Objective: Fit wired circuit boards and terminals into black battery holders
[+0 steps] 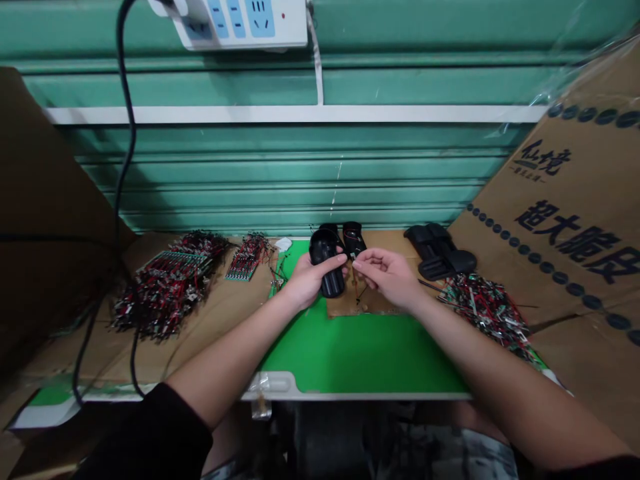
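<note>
My left hand (306, 281) is closed around a black plastic housing (331, 283), long and rounded with a wider round end away from me. Just right of it, my right hand (387, 272) pinches a small part with thin wires (357, 288) dangling below the fingertips. That part is too small to make out, though it looks like a tiny wired circuit board. Behind the hands lies another black housing (354, 239) with red wire inside. Both hands are above a piece of brown cardboard (367, 308) on the green tabletop (350, 360).
Wired circuit boards are heaped at left (165, 287), with a smaller bunch (246, 259) beside them and another pile (487, 313) at right. Several black plastic shells (440, 250) lie at back right. A black cable (125, 133) hangs at left below a power strip (240, 23). Cardboard walls (575, 220) flank the table.
</note>
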Tool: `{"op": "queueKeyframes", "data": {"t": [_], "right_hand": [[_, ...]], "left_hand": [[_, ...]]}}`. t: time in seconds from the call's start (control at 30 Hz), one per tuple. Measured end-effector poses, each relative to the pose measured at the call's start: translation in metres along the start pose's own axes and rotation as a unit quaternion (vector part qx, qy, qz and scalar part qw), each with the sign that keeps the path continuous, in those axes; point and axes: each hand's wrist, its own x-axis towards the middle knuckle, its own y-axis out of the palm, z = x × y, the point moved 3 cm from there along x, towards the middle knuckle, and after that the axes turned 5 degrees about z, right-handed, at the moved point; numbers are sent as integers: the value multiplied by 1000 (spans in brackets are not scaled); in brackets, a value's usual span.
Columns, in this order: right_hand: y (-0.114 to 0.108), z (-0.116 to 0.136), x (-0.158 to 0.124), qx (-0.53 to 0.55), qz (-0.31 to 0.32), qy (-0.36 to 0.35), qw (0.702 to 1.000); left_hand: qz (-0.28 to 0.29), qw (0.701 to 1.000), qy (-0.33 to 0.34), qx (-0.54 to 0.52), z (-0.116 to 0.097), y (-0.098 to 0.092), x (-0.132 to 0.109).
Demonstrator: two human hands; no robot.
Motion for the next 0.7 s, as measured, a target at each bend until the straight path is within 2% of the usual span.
{"op": "queueKeyframes", "data": {"t": [0.23, 0.4, 0.57, 0.7], "right_hand": [[10, -5, -4, -22, 13, -24, 999], [9, -10, -6, -114, -8, -73, 991], [9, 4, -13, -262, -53, -215, 939], [8, 12, -16, -295, -90, -258, 916]], "left_hand": [[-7, 999, 16, 27, 6, -3, 2], [-14, 998, 33, 45, 5, -4, 3], [-5, 997, 38, 62, 4, 0, 1], [-17, 993, 71, 96, -2, 0, -1]]}}
